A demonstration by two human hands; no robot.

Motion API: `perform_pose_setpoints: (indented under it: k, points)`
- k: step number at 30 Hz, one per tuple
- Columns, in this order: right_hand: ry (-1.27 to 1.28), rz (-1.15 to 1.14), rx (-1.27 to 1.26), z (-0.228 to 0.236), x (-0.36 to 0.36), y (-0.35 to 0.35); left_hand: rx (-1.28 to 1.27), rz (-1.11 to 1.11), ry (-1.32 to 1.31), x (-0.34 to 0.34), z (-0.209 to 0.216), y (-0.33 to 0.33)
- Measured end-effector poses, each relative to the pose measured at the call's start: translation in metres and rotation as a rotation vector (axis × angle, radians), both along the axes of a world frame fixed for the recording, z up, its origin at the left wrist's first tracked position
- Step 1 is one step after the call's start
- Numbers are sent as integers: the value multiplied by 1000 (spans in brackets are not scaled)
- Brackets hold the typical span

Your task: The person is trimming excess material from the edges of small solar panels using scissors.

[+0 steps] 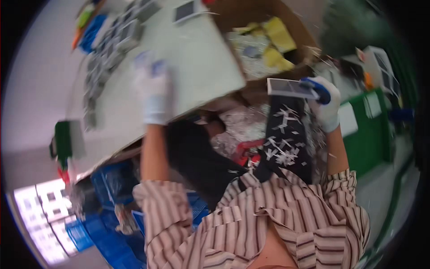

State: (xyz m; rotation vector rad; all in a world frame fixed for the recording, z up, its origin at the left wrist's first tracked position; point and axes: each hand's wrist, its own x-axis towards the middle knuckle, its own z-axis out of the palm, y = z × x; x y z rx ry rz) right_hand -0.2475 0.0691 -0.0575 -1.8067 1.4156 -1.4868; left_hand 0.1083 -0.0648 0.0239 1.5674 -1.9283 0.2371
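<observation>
My right hand (328,102), in a white glove with blue fingertips, grips a small flat dark rectangular panel (289,88) with a white frame by its right end. The panel is held above my lap, where white scraps (286,150) lie scattered over the black trouser leg. Over the pale worktable (197,58) is my left hand (154,85), gloved the same way. Motion smears its fingers, and I cannot make out anything in them. A row of grey block-like parts (105,60) runs along the table to its left.
Beyond the table's right edge stands a cardboard box (293,20) with yellow pieces and clear plastic. Another dark panel (184,10) lies on the far tabletop. A green crate (369,143) is at my right, blue bins (112,179) at my lower left. A green-handled tool (63,141) is at the left.
</observation>
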Motion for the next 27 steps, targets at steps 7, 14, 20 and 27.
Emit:
perform_pose_setpoints:
  k: [7, 14, 20, 27]
  points:
    - [-108, -286, 943, 0, -157, 77, 194, -341, -63, 14, -16, 28]
    - [166, -334, 1193, -36, -185, 83, 160, -346, 84, -47, -12, 43]
    - [680, -592, 560, -45, -124, 58, 112, -262, -138, -29, -11, 49]
    - [-699, 153, 566, -58, 89, -19, 63, -302, -48, -95, -24, 54]
